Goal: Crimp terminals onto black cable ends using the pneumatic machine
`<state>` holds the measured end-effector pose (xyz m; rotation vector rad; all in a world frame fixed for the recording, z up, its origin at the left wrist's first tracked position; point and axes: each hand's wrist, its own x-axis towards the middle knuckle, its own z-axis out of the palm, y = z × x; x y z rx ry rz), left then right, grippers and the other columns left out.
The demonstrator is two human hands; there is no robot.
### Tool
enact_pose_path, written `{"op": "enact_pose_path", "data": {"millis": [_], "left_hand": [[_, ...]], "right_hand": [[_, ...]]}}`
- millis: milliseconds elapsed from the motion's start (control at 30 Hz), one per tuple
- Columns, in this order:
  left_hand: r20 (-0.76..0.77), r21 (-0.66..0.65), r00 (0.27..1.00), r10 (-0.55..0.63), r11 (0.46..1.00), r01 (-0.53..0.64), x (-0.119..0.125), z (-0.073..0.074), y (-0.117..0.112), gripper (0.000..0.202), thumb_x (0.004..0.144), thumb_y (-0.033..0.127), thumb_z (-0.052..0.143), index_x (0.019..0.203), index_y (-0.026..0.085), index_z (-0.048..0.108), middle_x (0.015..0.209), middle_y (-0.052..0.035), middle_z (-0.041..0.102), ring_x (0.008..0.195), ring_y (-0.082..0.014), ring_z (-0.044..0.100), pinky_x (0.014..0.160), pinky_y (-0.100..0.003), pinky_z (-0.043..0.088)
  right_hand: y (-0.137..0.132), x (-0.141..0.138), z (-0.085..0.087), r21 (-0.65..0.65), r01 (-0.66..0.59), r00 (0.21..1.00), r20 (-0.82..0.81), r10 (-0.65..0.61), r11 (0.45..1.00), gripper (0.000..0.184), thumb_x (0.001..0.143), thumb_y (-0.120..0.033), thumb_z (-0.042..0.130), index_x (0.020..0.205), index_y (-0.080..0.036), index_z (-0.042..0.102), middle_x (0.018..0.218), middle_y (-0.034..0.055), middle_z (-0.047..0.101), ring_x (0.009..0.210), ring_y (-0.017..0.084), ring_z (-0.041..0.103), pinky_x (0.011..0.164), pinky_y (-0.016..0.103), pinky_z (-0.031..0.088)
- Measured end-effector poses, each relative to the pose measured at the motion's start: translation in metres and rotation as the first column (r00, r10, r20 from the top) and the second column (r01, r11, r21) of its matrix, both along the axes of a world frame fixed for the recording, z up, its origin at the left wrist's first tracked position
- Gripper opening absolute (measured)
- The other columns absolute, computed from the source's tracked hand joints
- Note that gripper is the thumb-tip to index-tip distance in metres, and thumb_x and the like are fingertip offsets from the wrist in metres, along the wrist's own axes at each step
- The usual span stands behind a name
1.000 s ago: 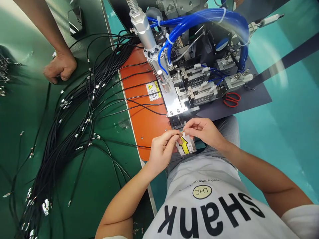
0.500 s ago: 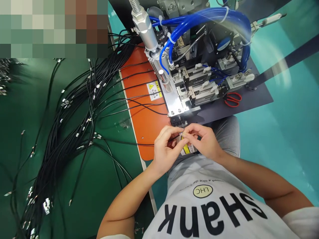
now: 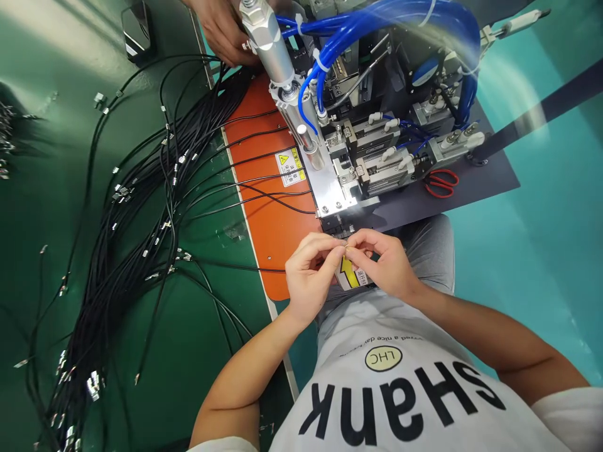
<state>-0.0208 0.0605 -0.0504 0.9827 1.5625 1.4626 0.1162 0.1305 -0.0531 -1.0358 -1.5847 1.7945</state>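
Note:
My left hand (image 3: 308, 270) is closed around a black cable (image 3: 271, 270), which runs in from the left over the orange base plate. Its thumb and forefinger pinch close to the cable's end. Against those fingertips, my right hand (image 3: 384, 263) pinches the tip of the same cable. A small pale bit shows between the fingers, mostly covered by them. Just below the fingertips is a label with a yellow arrow (image 3: 348, 273). Both hands are in front of a machine (image 3: 330, 188) with a metal plate and cylinders, not visibly touching it.
A large bundle of black cables (image 3: 108, 270) with metal ends lies on the green table (image 3: 188, 376). Several cables cross the orange plate (image 3: 264, 226) into the machine. Blue hoses (image 3: 377, 25) arch above. Red-handled scissors (image 3: 441, 183) lie right. A co-worker's hand (image 3: 226, 31) is at top left.
My left hand has shifted slightly left, its thumb drawn back, and the metal cable end is now more hidden. A co-worker's hand and a dark flat object show where the earlier frame was pixelated.

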Motion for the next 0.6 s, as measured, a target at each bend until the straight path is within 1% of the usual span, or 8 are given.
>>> {"op": "enact_pose_path", "data": {"millis": [67,133,233,333,433,533,600], "left_hand": [[0.060,-0.016,0.998,0.007,1.000,-0.006,-0.0012,-0.0001,0.0003,0.008,0.086,0.026,0.069,0.091,0.022,0.074,0.092,-0.0033,0.062,0.065,-0.0080,0.057,0.051,-0.021,0.047],[0.091,-0.041,0.996,0.013,0.999,-0.009,-0.0028,-0.0003,0.0008,0.008,0.086,0.027,0.070,0.089,0.021,0.074,0.093,-0.0043,0.064,0.071,-0.0101,0.059,0.058,-0.023,0.049],[0.119,-0.097,0.993,0.013,0.995,-0.002,-0.0050,-0.0007,0.0017,0.012,0.086,0.030,0.070,0.089,0.020,0.074,0.092,-0.0055,0.066,0.068,-0.0101,0.059,0.057,-0.023,0.048],[0.118,-0.105,0.993,0.008,0.994,0.004,-0.0059,-0.0007,0.0029,0.013,0.084,0.031,0.072,0.088,0.019,0.074,0.091,-0.0059,0.068,0.069,-0.0109,0.061,0.059,-0.023,0.050],[0.079,-0.112,0.997,0.017,0.994,-0.008,-0.0048,0.0008,0.0040,0.014,0.083,0.031,0.073,0.085,0.017,0.072,0.088,-0.0054,0.069,0.075,-0.0127,0.064,0.065,-0.024,0.054],[0.027,-0.146,0.999,0.032,0.989,-0.028,-0.0027,0.0033,0.0039,0.016,0.084,0.032,0.071,0.085,0.016,0.070,0.082,-0.0038,0.068,0.071,-0.0110,0.063,0.061,-0.021,0.054],[0.038,-0.173,0.999,0.033,0.985,-0.026,-0.0011,0.0049,0.0033,0.018,0.085,0.034,0.070,0.085,0.016,0.069,0.080,-0.0027,0.066,0.064,-0.0088,0.059,0.051,-0.018,0.050]], "right_hand": [[0.0003,-0.0005,0.0002,-0.005,-0.002,1.000,-0.006,0.002,1.000,0.021,0.087,-0.038,0.067,0.079,-0.020,0.060,0.070,-0.0014,0.060,0.061,0.012,0.058,0.059,0.027,0.043],[0.0006,-0.0010,-0.0002,0.001,0.000,1.000,-0.006,0.000,1.000,0.020,0.088,-0.037,0.066,0.079,-0.020,0.061,0.070,-0.0012,0.061,0.062,0.012,0.059,0.060,0.027,0.043],[0.0008,-0.0018,-0.0018,0.007,0.006,1.000,0.004,-0.006,1.000,0.018,0.089,-0.036,0.064,0.080,-0.020,0.061,0.069,-0.0008,0.062,0.061,0.013,0.059,0.060,0.028,0.043],[0.0009,-0.0017,-0.0033,0.043,0.023,0.999,0.027,-0.024,0.999,0.018,0.088,-0.036,0.064,0.080,-0.020,0.061,0.072,-0.0003,0.064,0.062,0.013,0.059,0.060,0.028,0.044],[0.0019,0.0002,-0.0029,0.125,0.029,0.996,0.076,-0.039,0.992,0.018,0.088,-0.036,0.064,0.080,-0.021,0.063,0.074,0.0004,0.065,0.066,0.014,0.060,0.062,0.029,0.044],[0.0043,0.0042,0.0000,0.208,0.024,0.992,0.118,-0.049,0.978,0.013,0.088,-0.034,0.065,0.082,-0.022,0.066,0.079,0.0014,0.068,0.070,0.015,0.060,0.066,0.030,0.047],[0.0060,0.0075,0.0024,0.250,0.031,0.989,0.130,-0.066,0.968,0.011,0.085,-0.033,0.068,0.088,-0.022,0.068,0.083,0.0020,0.069,0.073,0.016,0.062,0.068,0.031,0.048]]}}
